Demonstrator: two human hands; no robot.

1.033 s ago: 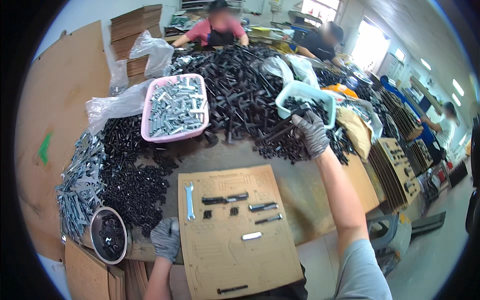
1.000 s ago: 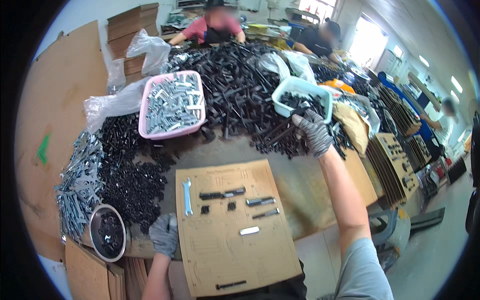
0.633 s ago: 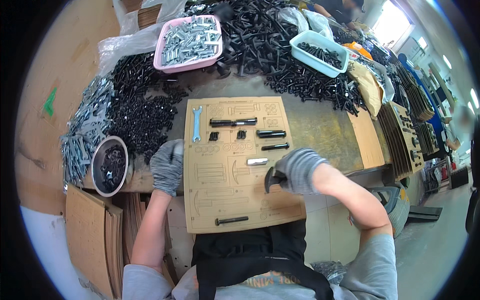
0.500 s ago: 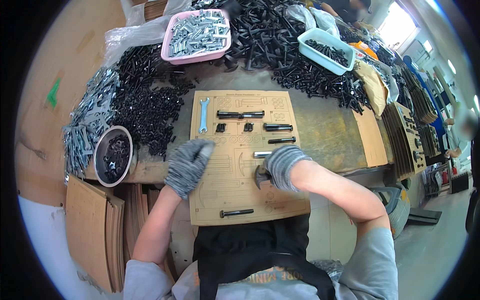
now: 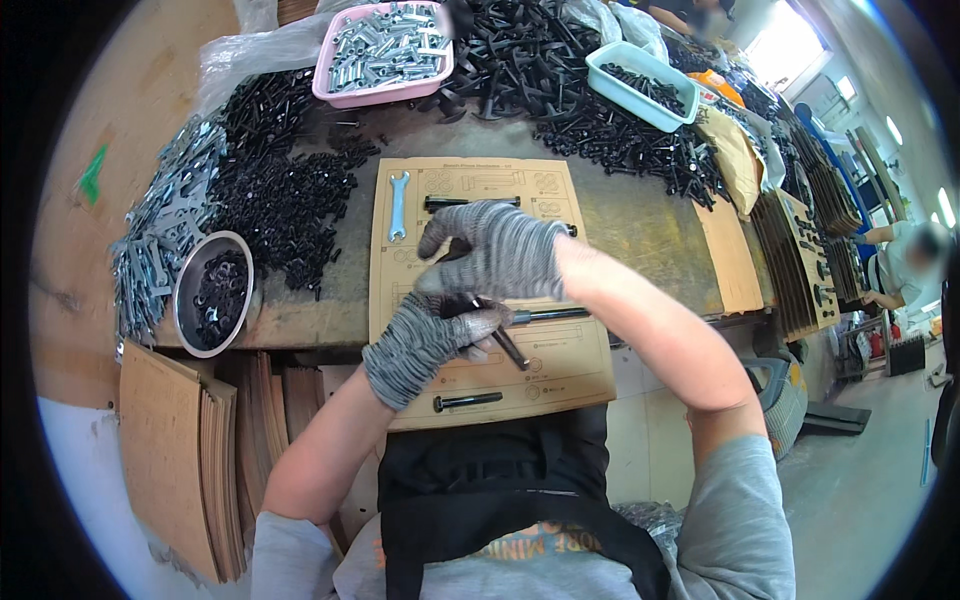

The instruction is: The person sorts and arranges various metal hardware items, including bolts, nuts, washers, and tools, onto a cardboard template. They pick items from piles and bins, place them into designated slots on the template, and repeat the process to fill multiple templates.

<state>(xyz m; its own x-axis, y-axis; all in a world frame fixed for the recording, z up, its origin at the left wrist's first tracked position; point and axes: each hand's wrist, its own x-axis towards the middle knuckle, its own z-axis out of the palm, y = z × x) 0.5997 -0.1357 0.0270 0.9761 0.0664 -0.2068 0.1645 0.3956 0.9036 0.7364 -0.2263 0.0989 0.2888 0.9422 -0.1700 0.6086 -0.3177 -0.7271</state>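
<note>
Both hands now together over card [image 5: 480, 385]; right hand [image 5: 495, 250] back from blue bin [image 5: 650, 85]. Left hand [image 5: 425, 340] grips bolt [image 5: 505, 345]; right fingers spread, resting above.

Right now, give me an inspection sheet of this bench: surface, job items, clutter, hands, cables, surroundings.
Surface: worn workbench, largely covered with hardware.
Job's things: printed cardboard sheet with a small wrench, a bolt near its lower edge and a long black bolt lying on it.
Clutter: black screw pile; pink tray of silver parts; teal tray of black screws; metal bowl; silver wrench heap; cardboard stack.
Hands: left hand, gloved, grips a black bolt; right hand, gloved, above it, grip unclear.
Cables: nothing seen.
Surroundings: another person at the right edge; more sheet stacks.
</note>
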